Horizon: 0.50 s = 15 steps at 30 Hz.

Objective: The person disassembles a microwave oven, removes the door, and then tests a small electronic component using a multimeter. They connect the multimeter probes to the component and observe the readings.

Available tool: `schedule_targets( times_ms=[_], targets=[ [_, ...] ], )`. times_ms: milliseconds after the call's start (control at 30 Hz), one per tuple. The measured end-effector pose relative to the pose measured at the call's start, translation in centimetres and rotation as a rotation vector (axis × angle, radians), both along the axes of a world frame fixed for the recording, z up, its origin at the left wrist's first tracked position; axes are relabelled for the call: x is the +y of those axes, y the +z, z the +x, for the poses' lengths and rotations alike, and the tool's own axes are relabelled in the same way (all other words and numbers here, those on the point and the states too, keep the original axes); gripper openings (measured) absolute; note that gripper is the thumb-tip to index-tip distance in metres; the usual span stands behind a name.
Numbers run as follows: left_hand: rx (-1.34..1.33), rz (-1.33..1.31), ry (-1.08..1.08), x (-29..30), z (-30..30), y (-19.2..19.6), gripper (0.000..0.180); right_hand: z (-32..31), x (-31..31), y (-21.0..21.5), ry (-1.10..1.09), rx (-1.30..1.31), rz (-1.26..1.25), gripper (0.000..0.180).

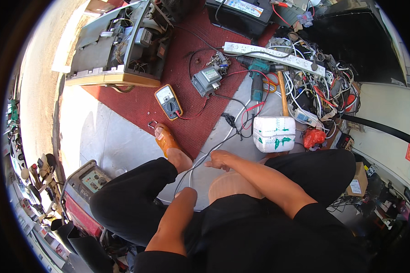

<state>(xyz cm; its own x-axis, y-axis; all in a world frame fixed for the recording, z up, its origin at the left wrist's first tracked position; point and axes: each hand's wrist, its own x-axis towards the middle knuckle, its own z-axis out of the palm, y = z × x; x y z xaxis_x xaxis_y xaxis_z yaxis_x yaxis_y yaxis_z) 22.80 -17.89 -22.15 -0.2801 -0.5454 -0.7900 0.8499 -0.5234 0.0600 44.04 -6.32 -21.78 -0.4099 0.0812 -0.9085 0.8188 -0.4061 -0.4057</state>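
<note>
My right hand (pixel 218 160) hangs between my knees, fingers loosely bent and apart, with nothing visible in them. Close beside its fingertips run white and black cables (pixel 202 162). My left hand (pixel 187 196) is bent downward at the wrist by my left thigh; its fingers are hidden. Ahead of me, an analog multimeter (pixel 168 102) with a yellow rim lies face up on a red mat (pixel 139 102). Its red and black leads run toward a grey metal component (pixel 207 81) that looks like a magnetron, beside a small heap of metal parts (pixel 219 63).
An opened appliance casing (pixel 100 72) stands at the far left. Right of the mat lie a green cordless drill (pixel 257 86), a wooden handle (pixel 283 93), a white block (pixel 274 134), a power strip (pixel 275 59) and tangled cables (pixel 321 88). A black battery (pixel 237 20) stands behind.
</note>
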Motion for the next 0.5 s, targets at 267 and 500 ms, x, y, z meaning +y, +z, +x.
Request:
schedule_targets(
  times_ms=[267, 500],
  targets=[
    [-0.728, 1.201, 0.953, 13.5, 6.0, -2.7, 0.044, 10.4, 1.4, -1.1, 0.21, -0.417, 1.174, 0.027],
    [-0.796, 1.253, 1.118, 18.2, 18.6, -4.2, 0.041, 17.2, 0.7, 6.5, 0.504, -0.627, 1.104, 0.055]
  ],
)
